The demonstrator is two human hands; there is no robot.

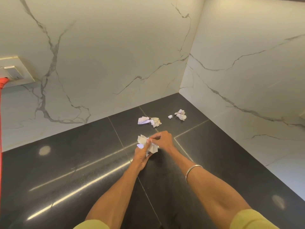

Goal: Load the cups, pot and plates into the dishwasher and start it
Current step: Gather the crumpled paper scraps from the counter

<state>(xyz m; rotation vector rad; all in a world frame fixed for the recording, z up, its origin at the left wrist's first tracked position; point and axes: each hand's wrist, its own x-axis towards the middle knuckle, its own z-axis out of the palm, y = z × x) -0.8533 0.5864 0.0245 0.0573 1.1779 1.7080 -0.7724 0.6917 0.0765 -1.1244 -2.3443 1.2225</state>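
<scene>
Both forearms reach forward over the dark counter and meet near its middle. The left hand grips a crumpled paper from below, thumb on top. The right hand, knuckles up, pinches the same paper. No cups, pot, plates or dishwasher are in view. More paper scraps lie near the marble wall corner.

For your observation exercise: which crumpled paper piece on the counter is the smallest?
The tiny scrap, lying just left of the crumpled ball nearest the corner; every other piece is clearly bigger.
</scene>
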